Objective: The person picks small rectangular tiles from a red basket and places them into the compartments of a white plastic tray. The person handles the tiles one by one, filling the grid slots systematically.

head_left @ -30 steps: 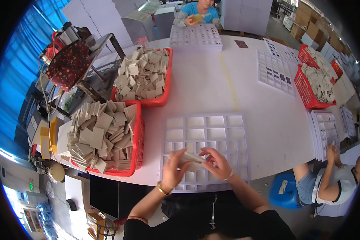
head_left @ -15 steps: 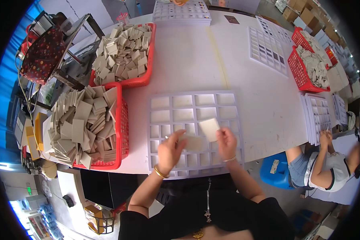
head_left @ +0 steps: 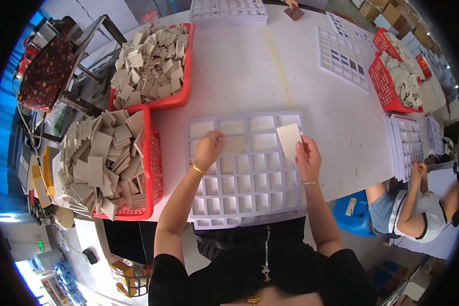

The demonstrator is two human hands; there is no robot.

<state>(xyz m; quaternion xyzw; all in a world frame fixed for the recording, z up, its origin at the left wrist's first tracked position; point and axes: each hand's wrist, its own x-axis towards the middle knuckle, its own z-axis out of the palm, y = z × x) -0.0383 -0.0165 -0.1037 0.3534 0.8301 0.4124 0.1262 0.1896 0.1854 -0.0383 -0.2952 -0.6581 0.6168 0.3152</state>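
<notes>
A white compartment tray (head_left: 249, 133) lies on the table in front of me, on top of another one. My right hand (head_left: 308, 159) pinches an off-white rectangular tile (head_left: 289, 138) by its lower right edge, above the tray's right side. Over the left part of the tray is my left hand (head_left: 209, 149), with a gold bangle at its wrist. Its fingers are pressed together at the left edge of a beige rectangular tile (head_left: 233, 145), which lies over a second-row compartment. Another beige tile (head_left: 226, 165) sits in a smaller compartment just below.
Two red baskets (head_left: 149, 163) heaped with tiles stand at my left. More stacked trays (head_left: 228, 21) are at the far edge, where a co-worker's hand (head_left: 291, 4) touches a dark square piece (head_left: 294, 14). Red baskets (head_left: 384, 86) and trays stand at right, near a seated person (head_left: 408, 209).
My left hand has moved up and left across the tray with its tile. The right hand has shifted up and right with its tile. A co-worker's hand now touches the dark piece.
</notes>
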